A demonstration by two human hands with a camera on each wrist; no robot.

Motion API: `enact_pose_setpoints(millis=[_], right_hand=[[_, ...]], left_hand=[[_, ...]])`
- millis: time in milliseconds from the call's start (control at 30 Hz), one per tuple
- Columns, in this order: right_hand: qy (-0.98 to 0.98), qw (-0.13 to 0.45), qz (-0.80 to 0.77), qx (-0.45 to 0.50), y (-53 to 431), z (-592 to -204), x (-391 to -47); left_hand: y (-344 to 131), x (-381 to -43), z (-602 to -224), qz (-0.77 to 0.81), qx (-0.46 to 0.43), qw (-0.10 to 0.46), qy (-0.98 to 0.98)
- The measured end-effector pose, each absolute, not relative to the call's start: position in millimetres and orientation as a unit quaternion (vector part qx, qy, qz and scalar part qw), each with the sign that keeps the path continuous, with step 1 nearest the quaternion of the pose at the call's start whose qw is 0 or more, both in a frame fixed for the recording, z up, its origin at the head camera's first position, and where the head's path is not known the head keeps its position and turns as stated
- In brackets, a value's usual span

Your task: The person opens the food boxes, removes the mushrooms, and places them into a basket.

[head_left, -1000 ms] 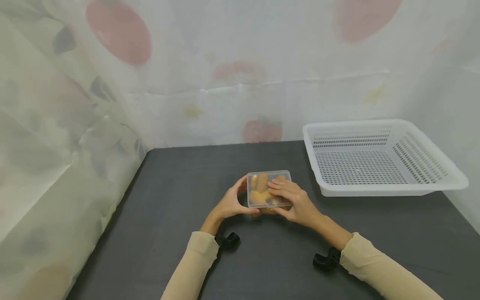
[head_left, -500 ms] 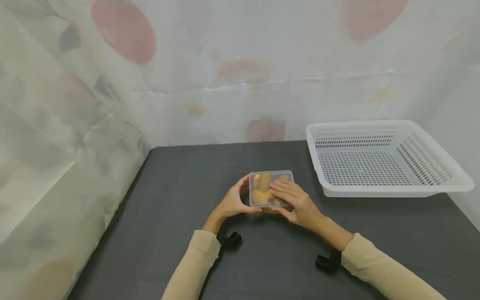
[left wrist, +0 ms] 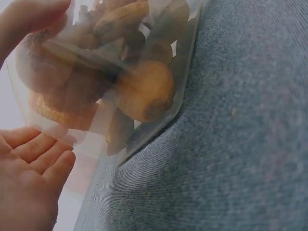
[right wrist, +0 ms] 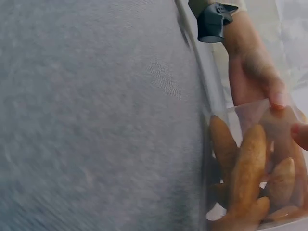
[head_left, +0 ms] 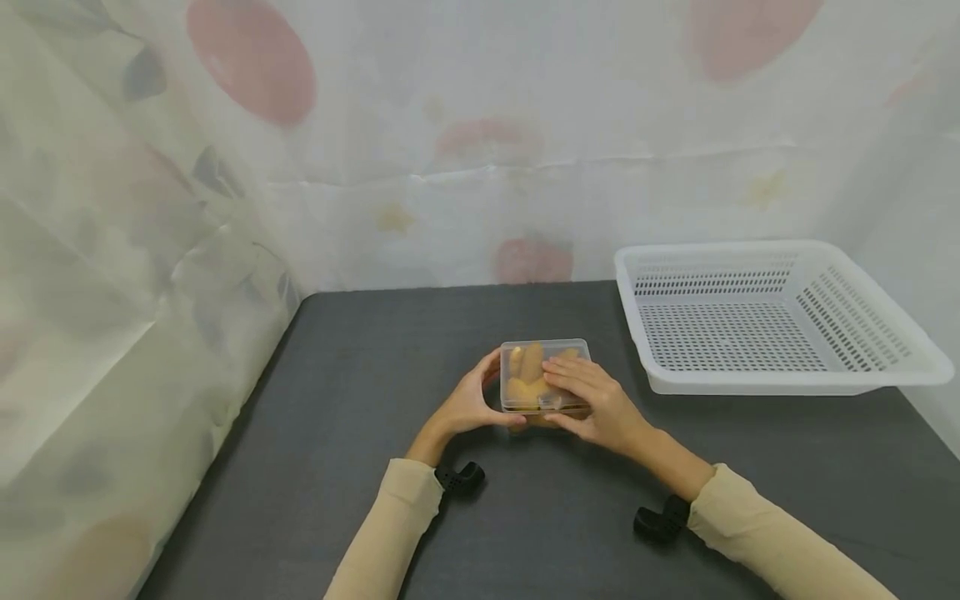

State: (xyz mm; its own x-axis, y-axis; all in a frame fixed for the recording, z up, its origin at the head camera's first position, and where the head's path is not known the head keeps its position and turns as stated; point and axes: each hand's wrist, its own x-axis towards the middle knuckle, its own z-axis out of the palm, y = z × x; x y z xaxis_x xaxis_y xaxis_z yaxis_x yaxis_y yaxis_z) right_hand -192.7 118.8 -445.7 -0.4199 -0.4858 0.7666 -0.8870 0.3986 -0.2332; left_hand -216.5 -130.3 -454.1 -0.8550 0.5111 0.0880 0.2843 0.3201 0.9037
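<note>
Beige-sleeved, reached both forearms in from the near edge and held a clear plastic box (head_left: 534, 392) on the middle of a dark grey cloth-covered tabletop (head_left: 367, 367). Curved the left hand (head_left: 463, 407) round the box's left side, gripping with the thumb along the near wall and the fingers close together against the far side. Arched the right hand (head_left: 600, 407) over the right side, with the fingers pressed together across the lid (head_left: 528, 360) and the thumb at the near edge, pinching the box between. Wore a black wrist camera (head_left: 462, 481) on each arm. Showed through the plastic a corn-like piece (left wrist: 72, 115) and long brown pieces (right wrist: 249, 161). Had a white slotted basket (head_left: 787, 383) farther back, right, before a backdrop (head_left: 420, 142) printed with red ovals and yellow stars.
</note>
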Motion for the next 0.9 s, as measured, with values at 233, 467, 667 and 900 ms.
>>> enact_pose_setpoints(millis=[233,467,667,900], right_hand=[[-0.783,0.301,0.319,0.441,119.7,-436.8,-195.9],[-0.779,0.294,0.337,0.440,120.1,-431.3,-199.9],[-0.765,0.298,0.365,0.439,122.3,-426.8,-201.1],[-0.732,0.339,0.392,0.441,128.9,-420.5,-201.0]], left_hand=[[-132.3,-217.6,-454.7,0.522,0.254,0.119,0.805],[-135.9,-217.5,-453.7,0.515,0.264,0.133,0.805],[-140.6,-217.9,-451.0,0.529,0.280,0.125,0.792],[-145.0,-219.4,-448.5,0.535,0.278,0.124,0.788]])
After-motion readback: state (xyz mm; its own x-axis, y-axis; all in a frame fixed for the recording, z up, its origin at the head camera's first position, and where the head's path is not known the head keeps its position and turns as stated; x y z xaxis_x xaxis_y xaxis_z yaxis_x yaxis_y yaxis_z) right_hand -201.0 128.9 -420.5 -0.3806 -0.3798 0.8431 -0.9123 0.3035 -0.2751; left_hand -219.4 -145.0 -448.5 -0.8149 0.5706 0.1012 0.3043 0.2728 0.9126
